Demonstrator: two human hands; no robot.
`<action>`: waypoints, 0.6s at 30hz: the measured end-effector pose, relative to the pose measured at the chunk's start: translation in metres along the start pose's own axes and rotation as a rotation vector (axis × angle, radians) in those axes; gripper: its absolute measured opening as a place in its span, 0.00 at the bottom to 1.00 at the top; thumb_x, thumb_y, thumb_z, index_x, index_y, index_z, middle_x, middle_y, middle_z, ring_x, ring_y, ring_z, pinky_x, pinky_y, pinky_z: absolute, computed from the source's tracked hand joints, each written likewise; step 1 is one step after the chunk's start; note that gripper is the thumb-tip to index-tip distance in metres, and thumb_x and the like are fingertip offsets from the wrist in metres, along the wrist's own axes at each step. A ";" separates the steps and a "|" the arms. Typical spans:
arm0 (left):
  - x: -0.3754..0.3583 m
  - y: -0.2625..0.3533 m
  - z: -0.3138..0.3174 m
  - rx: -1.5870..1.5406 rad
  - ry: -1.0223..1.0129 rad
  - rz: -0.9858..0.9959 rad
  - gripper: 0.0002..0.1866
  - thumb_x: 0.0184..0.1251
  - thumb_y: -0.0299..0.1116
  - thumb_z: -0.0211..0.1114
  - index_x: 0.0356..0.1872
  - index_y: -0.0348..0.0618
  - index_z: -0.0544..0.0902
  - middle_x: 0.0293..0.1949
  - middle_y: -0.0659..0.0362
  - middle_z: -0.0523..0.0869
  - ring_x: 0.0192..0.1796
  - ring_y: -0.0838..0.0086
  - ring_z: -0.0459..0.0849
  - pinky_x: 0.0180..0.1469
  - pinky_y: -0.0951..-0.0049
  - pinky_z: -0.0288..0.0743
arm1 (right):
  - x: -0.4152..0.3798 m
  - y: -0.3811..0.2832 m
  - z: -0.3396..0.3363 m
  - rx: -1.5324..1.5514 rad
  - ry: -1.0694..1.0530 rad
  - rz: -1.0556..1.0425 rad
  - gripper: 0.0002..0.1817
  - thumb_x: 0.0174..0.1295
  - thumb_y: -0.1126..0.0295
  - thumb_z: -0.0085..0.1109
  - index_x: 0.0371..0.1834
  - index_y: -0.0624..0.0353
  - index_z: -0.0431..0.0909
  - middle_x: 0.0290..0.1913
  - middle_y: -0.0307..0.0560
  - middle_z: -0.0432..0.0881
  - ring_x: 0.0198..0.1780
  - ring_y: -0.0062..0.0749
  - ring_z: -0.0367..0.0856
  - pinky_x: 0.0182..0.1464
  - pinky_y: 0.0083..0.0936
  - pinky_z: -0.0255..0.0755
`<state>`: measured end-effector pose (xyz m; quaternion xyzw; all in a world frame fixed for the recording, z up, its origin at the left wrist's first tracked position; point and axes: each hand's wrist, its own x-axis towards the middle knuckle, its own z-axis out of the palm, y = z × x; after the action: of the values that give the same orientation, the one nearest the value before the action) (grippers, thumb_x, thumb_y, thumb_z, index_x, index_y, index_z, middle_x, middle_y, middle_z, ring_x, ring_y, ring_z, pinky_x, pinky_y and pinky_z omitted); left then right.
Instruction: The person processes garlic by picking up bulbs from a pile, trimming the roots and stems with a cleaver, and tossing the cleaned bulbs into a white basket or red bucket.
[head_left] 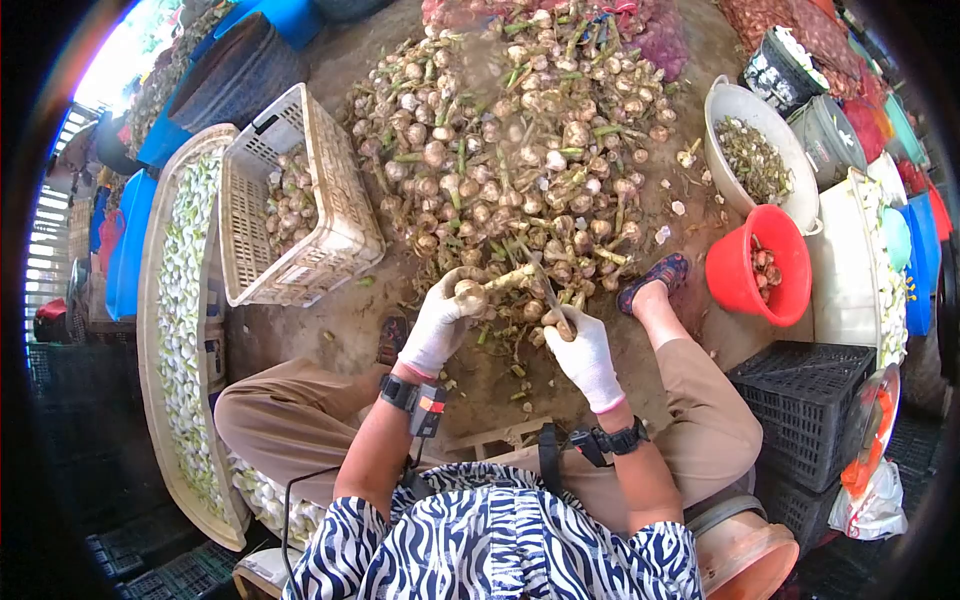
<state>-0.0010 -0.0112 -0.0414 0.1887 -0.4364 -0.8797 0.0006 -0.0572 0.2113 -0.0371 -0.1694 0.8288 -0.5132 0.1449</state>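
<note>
My left hand (437, 325), in a white glove, is closed around a garlic bulb (469, 294) whose stem points right. In my right hand (582, 352), also gloved, is a knife (546, 286), its handle in the closed fingers. The blade slants up and left, right at the end of the garlic stem. Beyond both hands a big heap of garlic bulbs (480, 180) with stems and dry leaves lies on the floor.
A white plastic crate (335, 215) with garlic bulbs stands left, beside a long tub (155, 330) of white-green pieces. To the right are a red bucket (725, 260) with some bulbs, a pale basin (715, 130) of trimmings and a black crate (805, 405).
</note>
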 end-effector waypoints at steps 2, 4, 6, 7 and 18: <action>0.001 -0.005 0.008 -0.012 0.013 -0.010 0.24 0.53 0.28 0.72 0.51 0.36 0.74 0.38 0.59 0.81 0.39 0.73 0.83 0.45 0.72 0.81 | 0.001 -0.006 0.004 0.084 -0.079 0.076 0.07 0.59 0.76 0.62 0.39 0.65 0.82 0.28 0.54 0.83 0.30 0.35 0.83 0.35 0.27 0.74; 0.004 -0.012 0.008 -0.095 -0.030 -0.037 0.23 0.50 0.23 0.69 0.50 0.36 0.74 0.38 0.60 0.82 0.40 0.73 0.83 0.46 0.72 0.81 | 0.005 0.014 0.016 -0.003 -0.097 0.066 0.10 0.59 0.72 0.61 0.42 0.64 0.82 0.33 0.59 0.83 0.36 0.47 0.83 0.39 0.33 0.75; 0.011 0.001 -0.004 -0.050 -0.007 0.052 0.26 0.49 0.20 0.65 0.54 0.36 0.74 0.40 0.57 0.83 0.44 0.70 0.84 0.48 0.72 0.82 | 0.009 0.043 0.025 -0.134 -0.192 0.180 0.16 0.59 0.66 0.60 0.46 0.63 0.83 0.40 0.68 0.83 0.45 0.61 0.82 0.47 0.42 0.77; 0.007 0.030 0.000 -0.166 0.011 0.189 0.26 0.53 0.23 0.64 0.57 0.37 0.74 0.44 0.55 0.84 0.49 0.68 0.84 0.48 0.72 0.83 | 0.006 0.079 0.031 -0.306 -0.179 0.164 0.16 0.59 0.63 0.60 0.43 0.65 0.84 0.37 0.68 0.83 0.43 0.61 0.83 0.45 0.44 0.77; 0.131 -0.066 -0.126 1.195 0.285 0.072 0.19 0.59 0.23 0.61 0.54 0.36 0.78 0.53 0.43 0.82 0.52 0.53 0.84 0.53 0.58 0.79 | 0.019 0.031 -0.011 0.268 0.087 0.324 0.05 0.57 0.78 0.64 0.36 0.65 0.81 0.26 0.41 0.81 0.28 0.21 0.79 0.33 0.22 0.73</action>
<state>-0.0700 -0.0885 -0.2049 0.2575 -0.8556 -0.4487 -0.0172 -0.0833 0.2251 -0.0614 0.0094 0.7750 -0.5957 0.2107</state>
